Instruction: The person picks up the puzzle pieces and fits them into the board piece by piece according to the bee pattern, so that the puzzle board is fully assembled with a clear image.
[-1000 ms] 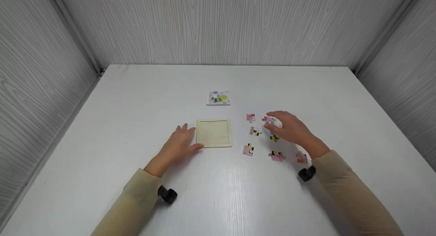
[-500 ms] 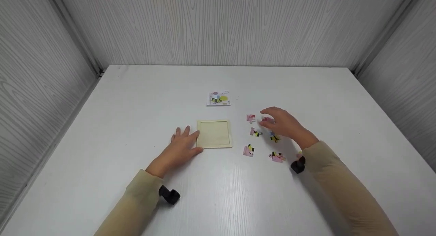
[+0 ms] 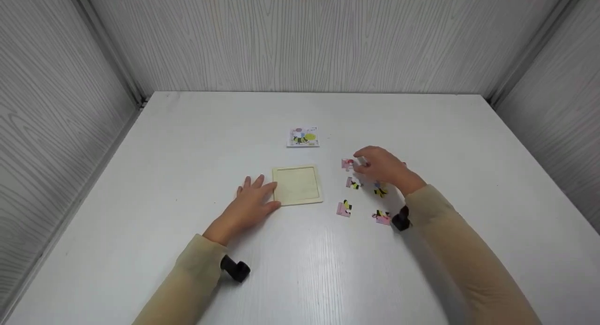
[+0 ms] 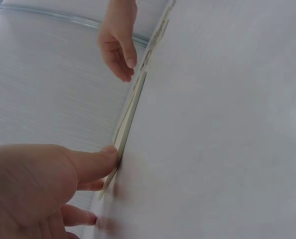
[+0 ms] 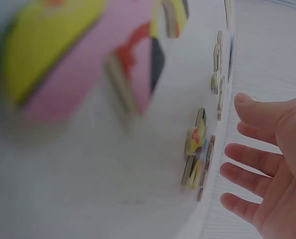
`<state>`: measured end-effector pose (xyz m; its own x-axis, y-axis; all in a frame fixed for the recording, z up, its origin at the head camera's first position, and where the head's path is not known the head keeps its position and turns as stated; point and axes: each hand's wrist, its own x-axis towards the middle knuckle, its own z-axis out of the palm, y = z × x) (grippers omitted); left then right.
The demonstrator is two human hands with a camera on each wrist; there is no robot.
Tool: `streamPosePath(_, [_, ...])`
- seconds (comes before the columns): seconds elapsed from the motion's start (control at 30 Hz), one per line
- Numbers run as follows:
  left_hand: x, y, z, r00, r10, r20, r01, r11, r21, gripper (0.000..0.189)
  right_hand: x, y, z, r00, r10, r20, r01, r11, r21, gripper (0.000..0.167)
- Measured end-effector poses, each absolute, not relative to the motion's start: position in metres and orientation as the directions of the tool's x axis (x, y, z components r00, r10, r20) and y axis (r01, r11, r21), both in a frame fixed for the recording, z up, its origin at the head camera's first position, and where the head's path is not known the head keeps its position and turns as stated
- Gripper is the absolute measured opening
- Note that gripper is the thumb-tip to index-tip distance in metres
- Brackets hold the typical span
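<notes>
In the head view a square wooden puzzle tray point(image 3: 296, 185) lies mid-table with its raised rim. My left hand point(image 3: 248, 204) is at its left side, index finger and thumb against the edge; the left wrist view shows the thumb point(image 4: 95, 164) right at the rim. My right hand point(image 3: 384, 167) hovers among small jigsaw pieces, fingers apart and slightly bent, holding nothing in the right wrist view. A pink piece point(image 3: 347, 163) lies just left of its fingertips, a bee-striped piece point(image 3: 354, 183) below that. Another yellow-and-black piece point(image 3: 380, 190) sits under the wrist. The hand partly hides other pieces.
A square picture card point(image 3: 303, 137) with a bee drawing lies behind the tray. Nearer me are a pink-and-yellow piece point(image 3: 344, 208) and a pink-and-black piece point(image 3: 382, 217). Light wood-grain panels point(image 3: 309, 39) wall in the white table's back and sides.
My right hand has moved left over the pieces, its fingers nearing the pink piece on the left. My left hand has lowered slightly along the tray's edge, and the tray is turned a little.
</notes>
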<state>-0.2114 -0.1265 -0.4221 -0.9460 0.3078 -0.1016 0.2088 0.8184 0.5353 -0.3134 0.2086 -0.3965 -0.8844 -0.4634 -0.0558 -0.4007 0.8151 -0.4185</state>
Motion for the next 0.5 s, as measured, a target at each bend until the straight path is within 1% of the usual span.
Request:
streamPosePath(0.1, [-0.21, -0.127, -0.422, -0.947, 0.306, -0.094, 0.21, 0.817, 0.536, 0.057, -0.316, 0.205, -0.397, -0.884, -0.459, -0.087, -0.388, 0.825, -0.411, 0.042])
streamPosePath(0.3, [-0.211, -0.128, -0.425, -0.945, 0.313, -0.091, 0.221, 0.822, 0.525, 0.056, -0.322, 0.198, -0.399, -0.886, -0.442, -0.139, -0.378, 0.863, -0.335, 0.045])
streamPosePath(0.4, [-0.212, -0.127, -0.425, -0.945, 0.314, -0.091, 0.224, 0.824, 0.52, 0.056, -0.325, 0.197, -0.4, -0.886, -0.442, -0.141, -0.384, 0.869, -0.312, 0.043])
streamPosePath(0.5, [-0.213, -0.127, -0.426, -0.946, 0.31, -0.091, 0.222, 0.827, 0.516, 0.056, -0.327, 0.195, -0.401, -0.885, -0.445, -0.135, -0.388, 0.867, -0.312, 0.038])
